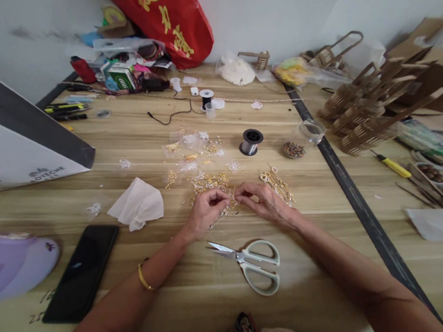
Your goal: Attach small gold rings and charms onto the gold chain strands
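My left hand (209,209) and my right hand (260,199) face each other over the wooden table, fingertips pinched a short way apart. Whatever sits between the fingers is too small to make out. Just beyond them lies a heap of gold and silver beads (211,182). Finished-looking strands of gold beads (279,185) rest beside my right hand. A short silver chain (218,220) shows beneath my left hand. Closer to my body, scissors (250,258) with pale green handles lie with blades slightly parted, pointing left.
A wire spool (251,143) and a jar of mixed beads (294,149) stand beyond my hands. On the left are a phone (81,273), a tissue (137,204) and a large box (16,135). Small woven baskets (361,109) crowd the right, near a yellow cutter (393,165).
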Available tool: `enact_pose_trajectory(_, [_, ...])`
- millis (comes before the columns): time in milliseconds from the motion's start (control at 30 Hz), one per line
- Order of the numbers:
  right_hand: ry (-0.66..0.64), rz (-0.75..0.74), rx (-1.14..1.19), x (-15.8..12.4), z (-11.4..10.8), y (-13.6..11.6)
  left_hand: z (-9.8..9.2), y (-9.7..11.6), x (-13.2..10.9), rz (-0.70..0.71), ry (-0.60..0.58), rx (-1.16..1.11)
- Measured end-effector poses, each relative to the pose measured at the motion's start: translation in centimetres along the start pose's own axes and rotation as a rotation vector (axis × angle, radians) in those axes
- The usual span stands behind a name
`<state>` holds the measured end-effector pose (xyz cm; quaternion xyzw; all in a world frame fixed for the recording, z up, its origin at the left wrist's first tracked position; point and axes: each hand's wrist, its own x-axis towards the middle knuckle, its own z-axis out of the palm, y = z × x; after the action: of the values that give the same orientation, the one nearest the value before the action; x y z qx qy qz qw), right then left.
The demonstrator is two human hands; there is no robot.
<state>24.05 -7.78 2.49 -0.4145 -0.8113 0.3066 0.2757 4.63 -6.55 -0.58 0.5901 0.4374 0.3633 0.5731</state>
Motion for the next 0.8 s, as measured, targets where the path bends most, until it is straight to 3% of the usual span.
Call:
enact_pose_trajectory(133, [0.072,-0.010,-0.056,0.0,-0.2,-0.2,-0.2,0.7,0.0,-0.081,0.017,-0.125])
enact_pose_trajectory(300, [0.201,-0.172,-0.211,-0.5,-0.3,-1.5,-0.2,1.0,0.0,-0.120,0.030,-0.225])
enact_pose_trajectory(433, [0.115,-0.237,-0.315,-1.1,0.3,-2.0,-0.2,0.7,0.0,-0.123,0.004,-0.271])
enact_pose_trajectory(600, [0.022,-0.265,-0.478,-1.2,1.2,-0.9,-0.1,0.7,0.0,-0.120,0.009,-0.239])
enact_pose_trajectory(800, [0.066,-0.226,-0.259,-0.5,1.2,-0.2,-0.2,0.7,0.0,-0.131,-0.002,-0.260])
